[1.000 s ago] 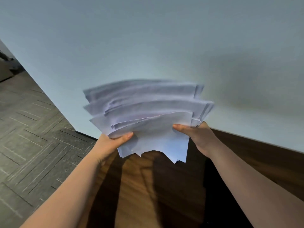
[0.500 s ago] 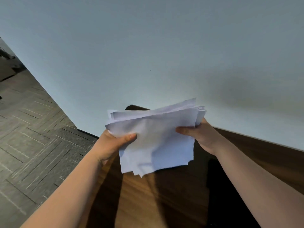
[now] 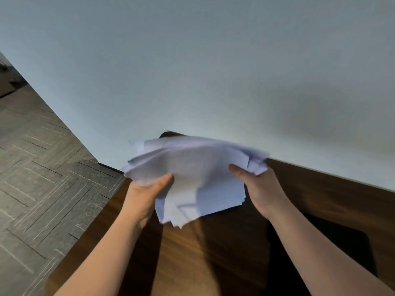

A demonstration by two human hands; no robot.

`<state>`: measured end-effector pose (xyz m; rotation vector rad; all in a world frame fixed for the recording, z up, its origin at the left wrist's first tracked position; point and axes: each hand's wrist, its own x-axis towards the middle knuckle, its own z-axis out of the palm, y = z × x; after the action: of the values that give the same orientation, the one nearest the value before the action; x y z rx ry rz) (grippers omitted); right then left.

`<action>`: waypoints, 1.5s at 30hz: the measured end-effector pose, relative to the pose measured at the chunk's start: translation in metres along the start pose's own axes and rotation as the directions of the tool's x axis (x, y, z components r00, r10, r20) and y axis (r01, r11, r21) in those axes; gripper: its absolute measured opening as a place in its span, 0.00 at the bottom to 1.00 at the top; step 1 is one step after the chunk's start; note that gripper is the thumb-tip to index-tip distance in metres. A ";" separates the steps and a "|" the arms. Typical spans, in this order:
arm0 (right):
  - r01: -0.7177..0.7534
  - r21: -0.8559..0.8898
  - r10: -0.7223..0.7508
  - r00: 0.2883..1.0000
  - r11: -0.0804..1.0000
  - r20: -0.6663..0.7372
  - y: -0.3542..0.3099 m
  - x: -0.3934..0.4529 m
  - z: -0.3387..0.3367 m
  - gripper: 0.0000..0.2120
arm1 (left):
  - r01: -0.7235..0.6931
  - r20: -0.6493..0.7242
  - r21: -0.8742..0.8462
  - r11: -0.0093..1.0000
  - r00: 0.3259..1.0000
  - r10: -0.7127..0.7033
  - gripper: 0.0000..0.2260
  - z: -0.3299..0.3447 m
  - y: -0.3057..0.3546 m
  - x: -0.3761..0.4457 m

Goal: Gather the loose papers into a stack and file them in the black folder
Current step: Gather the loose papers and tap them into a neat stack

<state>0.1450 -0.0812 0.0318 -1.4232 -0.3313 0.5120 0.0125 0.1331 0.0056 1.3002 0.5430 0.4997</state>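
Over wooden table (image 3: pixel 192 263) by pale wall (image 3: pixel 213 71) | both grips clamped on papers (image 3: pixel 192 174), seemingly uneven

Between my fingers the papers (image 3: pixel 198 176) are thin, matt and white. Below my fingers the wooden table (image 3: pixel 192 253) looks smooth and glossy, and beside it the black folder (image 3: pixel 342 242) looks matt.

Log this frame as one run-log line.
phase: squaring stack | left hand: gripping papers | right hand: gripping papers | papers: uneven, above wooden table | black folder: on table, right, no papers in it
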 end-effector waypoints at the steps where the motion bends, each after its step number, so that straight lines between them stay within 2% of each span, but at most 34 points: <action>1: 0.025 0.022 -0.025 1.000 0.999 -0.004 -0.006 0.004 0.000 0.15 | -0.033 -0.004 -0.027 0.999 0.999 0.033 0.34 0.001 0.007 0.004; 4: 0.121 0.050 -0.121 0.993 0.991 -0.005 -0.014 0.012 -0.005 0.21 | -0.122 0.052 -0.105 0.987 0.990 0.128 0.28 0.001 0.018 0.013; 5: 0.127 0.049 -0.127 0.992 0.991 -0.003 -0.014 0.013 -0.005 0.20 | -0.119 0.060 -0.093 0.988 0.990 0.125 0.29 0.001 0.017 0.013; 7: 0.093 -0.021 -0.093 0.996 0.995 0.003 -0.006 0.014 -0.007 0.16 | -0.085 0.063 0.034 0.996 0.995 0.083 0.32 0.000 0.011 0.012; 9: 0.041 -0.114 -0.038 0.999 0.993 0.027 0.004 0.013 -0.006 0.19 | -0.071 0.116 0.169 0.983 0.992 0.052 0.28 0.000 0.004 0.011; 11: 0.030 -0.154 -0.024 0.999 0.988 0.040 0.008 0.014 -0.002 0.20 | -0.074 0.129 0.235 0.969 0.991 0.045 0.23 0.007 0.005 0.012; 13: 0.043 -0.152 -0.036 0.998 0.987 0.049 0.005 0.016 0.001 0.21 | -0.097 0.067 0.227 0.969 0.994 0.084 0.20 0.019 0.013 0.012; 15: 0.071 -0.162 -0.063 0.997 0.984 0.051 0.003 0.019 0.003 0.18 | -0.159 -0.041 0.154 0.975 0.985 0.167 0.22 0.031 0.024 0.011; 18: 0.091 -0.181 -0.088 0.996 0.979 0.022 0.001 0.026 0.003 0.15 | -0.277 -0.254 0.148 0.949 0.917 0.307 0.24 0.037 0.037 0.013; 21: 0.088 -0.169 -0.083 0.996 0.982 0.041 0.001 0.032 0.005 0.18 | -0.270 -0.343 0.162 0.949 0.886 0.311 0.20 0.049 0.045 0.016; 24: 0.079 -0.122 -0.073 0.996 0.989 0.052 0.003 0.038 0.009 0.15 | -0.230 -0.379 0.123 0.965 0.888 0.260 0.16 0.060 0.049 0.024; 26: 0.088 -0.149 -0.079 0.995 0.985 0.066 0.005 0.040 0.008 0.15 | -0.247 -0.458 0.103 0.964 0.848 0.266 0.11 0.059 0.052 0.031; 28: 0.099 -0.160 -0.089 0.994 0.982 0.064 0.005 0.042 0.006 0.14 | -0.277 -0.534 0.067 0.959 0.802 0.269 0.11 0.056 0.050 0.036; 29: 0.097 -0.168 -0.088 0.994 0.981 0.060 0.004 0.044 0.005 0.14 | -0.270 -0.539 0.053 0.961 0.803 0.255 0.14 0.056 0.048 0.035; 31: 0.089 -0.184 -0.078 0.995 0.979 0.064 0.006 0.046 0.004 0.14 | -0.212 -0.459 0.084 0.974 0.859 0.227 0.24 0.056 0.037 0.032; 33: 0.068 -0.192 -0.055 0.996 0.979 0.072 0.008 0.048 0.004 0.13 | -0.128 -0.305 0.187 0.974 0.935 0.182 0.33 0.053 0.023 0.033; 35: 0.036 -0.204 -0.021 0.997 0.978 0.078 0.011 0.050 0.003 0.14 | -0.067 -0.197 0.287 0.956 0.972 0.127 0.39 0.045 0.009 0.036; 37: 0.007 -0.237 0.012 0.997 0.971 0.082 0.014 0.052 0.000 0.17 | -0.008 -0.158 0.320 0.947 0.986 0.062 0.38 0.033 -0.004 0.038; 40: -0.020 -0.307 0.060 0.991 0.952 0.123 0.018 0.052 -0.002 0.12 | 0.029 -0.116 0.367 0.930 0.993 0.014 0.23 0.025 -0.010 0.038; 41: -0.017 -0.323 0.064 0.989 0.946 0.134 0.018 0.051 -0.001 0.12 | 0.034 -0.105 0.354 0.935 0.994 0.004 0.22 0.023 -0.012 0.039; 45: 0.000 -0.286 0.035 0.992 0.958 0.118 0.016 0.052 -0.001 0.16 | -0.006 -0.070 0.284 0.959 0.997 0.027 0.33 0.015 -0.008 0.045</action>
<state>0.1874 -0.0538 0.0113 -1.6787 -0.5073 0.5840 0.0576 0.1482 -0.0033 1.5653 0.6840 0.4969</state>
